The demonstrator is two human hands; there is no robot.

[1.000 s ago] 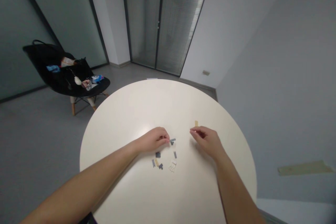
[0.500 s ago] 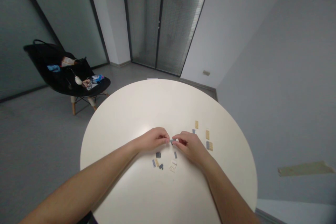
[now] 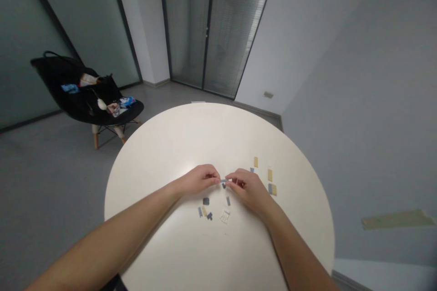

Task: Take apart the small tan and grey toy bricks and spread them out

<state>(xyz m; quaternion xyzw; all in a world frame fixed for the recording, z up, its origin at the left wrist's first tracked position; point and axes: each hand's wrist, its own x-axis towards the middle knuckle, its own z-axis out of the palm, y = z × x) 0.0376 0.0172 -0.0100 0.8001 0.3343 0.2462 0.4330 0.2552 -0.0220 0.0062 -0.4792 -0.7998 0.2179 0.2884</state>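
Between my two hands is a small grey building-block piece (image 3: 223, 181), pinched at one end by my left hand (image 3: 204, 179) and at the other by my right hand (image 3: 245, 185). Just beneath it a small dark piece (image 3: 224, 186) shows; whether the two touch I cannot tell. Closer to me on the table lie a dark square piece (image 3: 206, 201), a grey piece (image 3: 228, 201), a grey-blue piece (image 3: 200, 212), a tan piece (image 3: 204, 211), a dark knobbly piece (image 3: 209, 216) and several white pieces (image 3: 225, 216).
The round white table (image 3: 164, 145) carries more tan pieces (image 3: 270, 175) right of my right hand, with a grey-and-tan pair (image 3: 272, 189) below them. A black chair (image 3: 68, 95) holding a bag and other items stands at the left. A wall (image 3: 368, 136) rises on the right.
Both hands have risen very slightly with the grey piece between them. More of that piece now shows, and the small dark piece appears below it.
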